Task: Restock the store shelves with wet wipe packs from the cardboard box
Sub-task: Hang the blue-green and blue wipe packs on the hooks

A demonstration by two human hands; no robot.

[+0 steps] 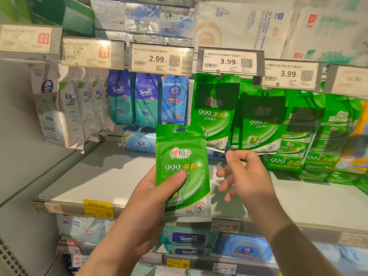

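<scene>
One green wipe pack (182,172) upright in the left hand (157,198), thumb pressed on its front, fingers curled behind, raised before the grey shelf (111,176) near its front edge. Right hand (244,176) just beside the pack's right side, fingers loosely spread, gripping nothing. Matching green packs (216,108) hanging from hooks above the shelf's back, under a 3.99 price tag (229,61). Blue packs (147,100) hanging toward the left. Stacked green bundles (298,156) at the shelf's right end.
</scene>
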